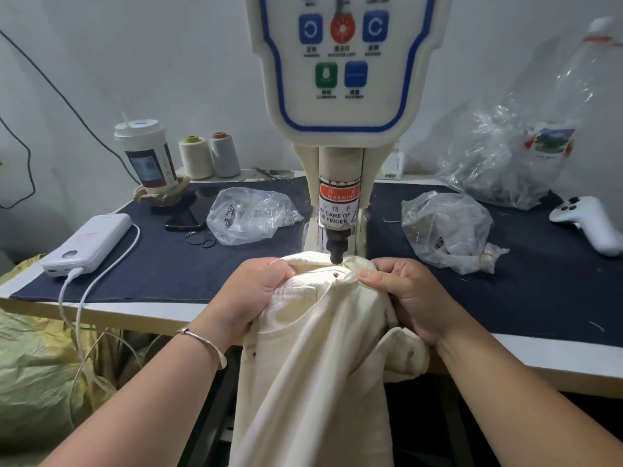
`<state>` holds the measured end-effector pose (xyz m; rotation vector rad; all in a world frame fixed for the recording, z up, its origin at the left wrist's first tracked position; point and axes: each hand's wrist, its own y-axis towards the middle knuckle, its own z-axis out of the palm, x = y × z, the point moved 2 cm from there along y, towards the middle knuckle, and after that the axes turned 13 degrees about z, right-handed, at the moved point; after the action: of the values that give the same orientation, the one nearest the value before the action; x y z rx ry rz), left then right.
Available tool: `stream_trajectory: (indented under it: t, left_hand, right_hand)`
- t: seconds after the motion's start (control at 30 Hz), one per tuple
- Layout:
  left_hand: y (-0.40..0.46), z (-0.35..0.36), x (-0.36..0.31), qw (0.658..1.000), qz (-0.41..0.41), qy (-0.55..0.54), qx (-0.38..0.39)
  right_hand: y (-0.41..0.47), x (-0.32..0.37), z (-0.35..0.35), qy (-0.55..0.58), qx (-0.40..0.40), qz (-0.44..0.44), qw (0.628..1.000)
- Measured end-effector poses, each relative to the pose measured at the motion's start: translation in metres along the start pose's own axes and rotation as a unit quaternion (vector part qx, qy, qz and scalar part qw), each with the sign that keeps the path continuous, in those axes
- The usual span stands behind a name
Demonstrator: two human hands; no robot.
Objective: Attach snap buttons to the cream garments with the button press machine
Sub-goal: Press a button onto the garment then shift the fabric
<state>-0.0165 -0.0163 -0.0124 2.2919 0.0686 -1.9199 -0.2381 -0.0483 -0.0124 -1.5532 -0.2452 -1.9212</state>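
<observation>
- Left: power bank (88, 243) on its cable, and a plastic bag of snap parts (251, 214) on the dark cloth-covered table (161, 264).
- Left hand (256, 294) grips a fold of the cream garment (323, 348), fingers curled into the cloth.
- Centre: garment edge sits under the press head (336, 246) of the button press machine (340, 79); a small reddish dot (337, 274) shows just short of the punch.
- Right hand (401, 291) pinches the cloth, thumb close beside the punch.
- Risk: thumb caught if the press fires; misaligned cloth could set a snap off-mark.

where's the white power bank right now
In the head view, the white power bank lies at the table's left front edge on the navy cloth, left of the black phone.
</observation>
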Motion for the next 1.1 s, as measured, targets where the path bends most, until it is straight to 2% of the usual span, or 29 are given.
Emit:
stream_trajectory:
  t: [0.27, 0.33, 0.43, 0.5, 0.57, 0.67, 0.97, 1.1]
  left_hand:
    - [-0.007, -0.002, -0.007, 1.0, 0.001, -0.004, -0.008]
    - [-0.014, -0.003, -0.01, 0.998, -0.016, -0.056, -0.02]
    - [-0.027, -0.003, -0.014, 0.988, -0.056, -0.142, 0.002]
    - [-0.033, -0.003, -0.015, 0.988, -0.083, -0.128, 0.023]
    - [-0.038, -0.005, -0.019, 0.987, -0.106, -0.119, 0.035]
    - [-0.046, -0.006, -0.028, 0.985, -0.101, -0.119, 0.075]
    - [-0.081, -0.002, -0.075, 0.982, 0.02, -0.128, 0.136]
    - [-0.091, -0.003, -0.089, 0.972, 0.062, -0.09, 0.209]
  right_hand:
    - [-0.007, 0.008, 0.009, 0.006, -0.012, 0.012, 1.0]
    - [-0.013, 0.019, 0.017, -0.01, -0.008, 0.018, 1.0]
    - [-0.022, 0.028, 0.025, 0.027, 0.008, 0.089, 0.996]
    - [-0.031, 0.024, 0.031, 0.04, 0.011, 0.148, 0.988]
    - [-0.041, 0.015, 0.033, 0.017, 0.002, 0.162, 0.987]
    - [-0.058, 0.008, 0.033, -0.012, -0.004, 0.118, 0.993]
    - [-0.105, 0.024, 0.033, -0.064, 0.028, -0.028, 0.997]
    - [-0.125, 0.032, 0.039, -0.091, 0.016, -0.057, 0.994]
